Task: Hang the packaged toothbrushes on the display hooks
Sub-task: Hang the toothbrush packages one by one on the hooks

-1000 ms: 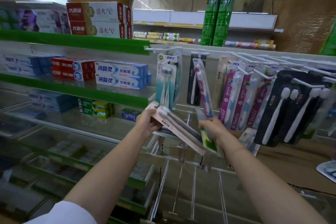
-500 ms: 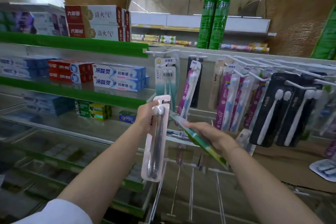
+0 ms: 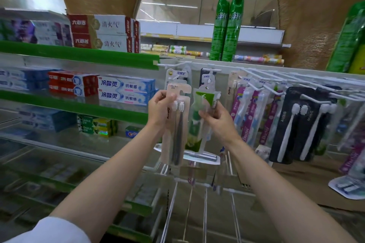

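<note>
Two toothbrush packs are held upright before the display hooks [image 3: 212, 69]: a beige pack [image 3: 176, 124] gripped by the left hand [image 3: 161, 109], a green pack [image 3: 199, 122] pinched by the right hand [image 3: 219, 119].

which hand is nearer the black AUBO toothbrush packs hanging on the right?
Right. The right hand, gripping the green pack, sits just left of the black AUBO packs; the left hand is farther left.
</note>
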Tool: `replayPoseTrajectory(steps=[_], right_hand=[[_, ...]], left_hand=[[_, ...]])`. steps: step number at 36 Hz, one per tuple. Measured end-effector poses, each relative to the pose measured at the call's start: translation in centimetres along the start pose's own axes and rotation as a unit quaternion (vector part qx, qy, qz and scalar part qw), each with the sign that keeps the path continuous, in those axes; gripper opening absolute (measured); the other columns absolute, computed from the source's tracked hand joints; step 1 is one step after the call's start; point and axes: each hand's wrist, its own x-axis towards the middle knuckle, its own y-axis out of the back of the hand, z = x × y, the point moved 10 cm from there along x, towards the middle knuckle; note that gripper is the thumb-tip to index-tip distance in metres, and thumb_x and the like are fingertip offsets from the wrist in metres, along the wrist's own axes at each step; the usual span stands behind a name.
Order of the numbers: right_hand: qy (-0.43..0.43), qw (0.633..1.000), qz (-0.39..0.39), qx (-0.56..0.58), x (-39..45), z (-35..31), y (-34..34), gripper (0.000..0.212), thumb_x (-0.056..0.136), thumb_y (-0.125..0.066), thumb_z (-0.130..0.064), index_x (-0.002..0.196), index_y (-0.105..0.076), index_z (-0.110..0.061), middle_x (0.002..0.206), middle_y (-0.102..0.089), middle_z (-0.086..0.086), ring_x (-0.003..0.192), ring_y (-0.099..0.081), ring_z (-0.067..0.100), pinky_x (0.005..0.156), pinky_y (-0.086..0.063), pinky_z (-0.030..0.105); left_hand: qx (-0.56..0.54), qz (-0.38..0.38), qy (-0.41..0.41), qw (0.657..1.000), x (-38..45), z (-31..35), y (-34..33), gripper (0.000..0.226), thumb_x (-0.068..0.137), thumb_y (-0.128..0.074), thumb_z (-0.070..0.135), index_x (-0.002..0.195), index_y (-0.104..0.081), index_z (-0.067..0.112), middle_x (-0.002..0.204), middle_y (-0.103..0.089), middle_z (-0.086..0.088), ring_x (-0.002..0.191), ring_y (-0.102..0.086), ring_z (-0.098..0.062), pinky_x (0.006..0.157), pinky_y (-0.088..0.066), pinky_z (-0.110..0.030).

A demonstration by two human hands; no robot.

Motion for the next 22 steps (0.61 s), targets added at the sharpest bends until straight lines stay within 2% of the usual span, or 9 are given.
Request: replayPoseTrajectory(steps=[4, 8, 15, 18, 22], right_hand=[[0.023, 0.999, 0.012, -0.026, 0.1, -1.7, -0.3, 0.021, 0.089, -0.06, -0.023, 0.102, -0.054, -0.038, 0.105, -0.066, -0.009, 0.108, -0.06, 0.018, 0.101, -0.044, 0.047], [0.033, 0.998, 0.028, -0.052, -0.3, -2.5, -0.3, 0.017, 0.09, -0.06, -0.023, 0.097, -0.054, -0.037, 0.094, -0.064, -0.012, 0.093, -0.062, 0.009, 0.096, -0.047, 0.044], [0.02, 0.997, 0.055, -0.058, -0.9, -2.4, 0.1, 0.011, 0.091, -0.058, -0.018, 0.099, -0.056, -0.025, 0.097, -0.065, -0.003, 0.092, -0.063, 0.014, 0.091, -0.05, 0.04], [0.02, 0.995, 0.062, -0.071, -1.0, -2.4, 0.2, 0.012, 0.091, -0.058, -0.02, 0.101, -0.056, -0.025, 0.098, -0.066, -0.003, 0.094, -0.064, 0.016, 0.09, -0.05, 0.039], [0.007, 0.993, 0.072, -0.09, -0.8, -2.0, 0.4, 0.007, 0.09, -0.058, -0.021, 0.092, -0.056, -0.028, 0.093, -0.065, -0.004, 0.088, -0.064, 0.014, 0.085, -0.05, 0.035]], left_hand=[[-0.005, 0.004, -0.005, 1.0, 0.1, 0.5, 0.1, 0.016, 0.087, -0.058, 0.01, 0.072, -0.056, 0.015, 0.069, -0.057, -0.002, 0.059, -0.052, -0.014, 0.057, -0.043, -0.025], [-0.001, 0.012, -0.008, 1.0, -0.1, 0.7, 0.1, 0.016, 0.086, -0.058, 0.01, 0.072, -0.057, 0.016, 0.07, -0.057, -0.001, 0.06, -0.051, -0.014, 0.056, -0.044, -0.021], [-0.003, 0.007, 0.0, 1.0, -0.3, 0.5, 0.2, 0.012, 0.087, -0.059, 0.013, 0.075, -0.058, 0.015, 0.072, -0.059, 0.0, 0.063, -0.054, -0.014, 0.064, -0.045, -0.025], [-0.006, 0.008, -0.001, 1.0, -0.5, 0.6, 0.2, 0.012, 0.087, -0.059, 0.013, 0.075, -0.058, 0.015, 0.072, -0.059, 0.0, 0.063, -0.055, -0.013, 0.065, -0.046, -0.025], [-0.009, 0.007, -0.009, 1.0, -0.7, 1.1, 0.0, 0.015, 0.086, -0.059, 0.01, 0.072, -0.058, 0.015, 0.069, -0.056, 0.0, 0.063, -0.052, -0.013, 0.064, -0.044, -0.024]])
